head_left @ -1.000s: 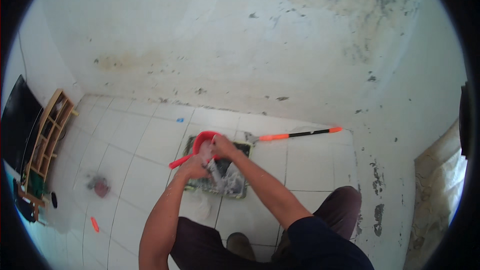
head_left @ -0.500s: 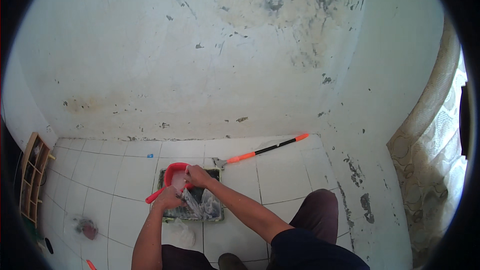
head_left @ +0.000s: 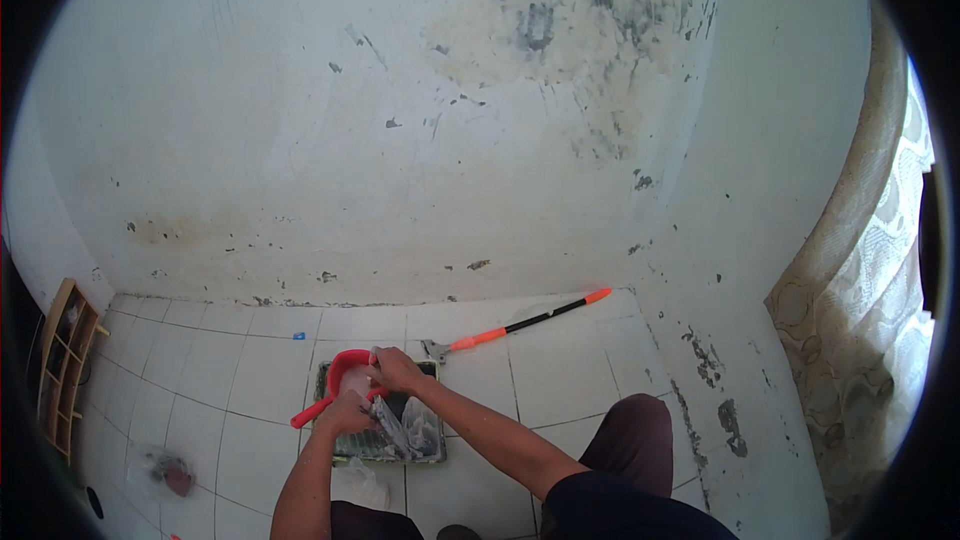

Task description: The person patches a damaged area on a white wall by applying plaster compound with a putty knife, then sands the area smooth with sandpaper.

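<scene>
Reaching to one red dipper, I have my right hand curled at its right rim and my left hand at its near side; whether their fingers grip, I cannot tell. One tray lies beneath, one long-handled scraper far right.

View tilts higher: far right of the red, round, handled plastic bowl, the beige patterned curtain now shows more fully; to the bowl's lower left, the small, elongated orange object is nearly cropped.
</scene>
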Available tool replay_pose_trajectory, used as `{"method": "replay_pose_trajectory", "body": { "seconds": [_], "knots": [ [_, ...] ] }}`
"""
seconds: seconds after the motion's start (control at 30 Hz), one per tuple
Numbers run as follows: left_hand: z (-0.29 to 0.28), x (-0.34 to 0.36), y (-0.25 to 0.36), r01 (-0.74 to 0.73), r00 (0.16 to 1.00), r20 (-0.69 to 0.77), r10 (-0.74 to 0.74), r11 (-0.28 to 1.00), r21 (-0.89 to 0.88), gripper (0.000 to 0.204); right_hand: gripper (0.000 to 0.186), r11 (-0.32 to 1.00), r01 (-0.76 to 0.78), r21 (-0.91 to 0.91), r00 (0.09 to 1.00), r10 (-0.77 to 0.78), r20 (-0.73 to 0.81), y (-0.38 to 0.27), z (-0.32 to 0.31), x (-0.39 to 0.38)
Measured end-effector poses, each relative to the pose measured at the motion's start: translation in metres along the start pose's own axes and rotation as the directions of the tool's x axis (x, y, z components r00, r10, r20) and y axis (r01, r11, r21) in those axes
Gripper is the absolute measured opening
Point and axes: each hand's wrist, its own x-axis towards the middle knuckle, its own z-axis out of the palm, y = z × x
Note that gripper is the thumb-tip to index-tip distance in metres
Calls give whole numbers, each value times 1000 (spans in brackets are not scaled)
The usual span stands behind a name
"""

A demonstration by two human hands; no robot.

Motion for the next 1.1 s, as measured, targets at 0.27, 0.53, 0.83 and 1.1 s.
{"method": "replay_pose_trajectory", "body": {
  "seconds": [0.27,0.53,0.83,1.1],
  "knots": [
    [9,12,-5,-144,987,-64,144,990,14,42,29,999,34,3,992,-34,121,13,11,14],
    [10,9,-17,-47,997,70,46,999,15,42,31,974,-102,-200,965,145,216,11,32,13],
    [9,3,-18,22,999,40,-21,1000,-4,44,35,954,-80,-289,938,170,303,7,26,17],
    [17,17,-30,-12,994,106,10,1000,17,40,36,938,-56,-341,928,174,328,8,28,21]
  ]
}}
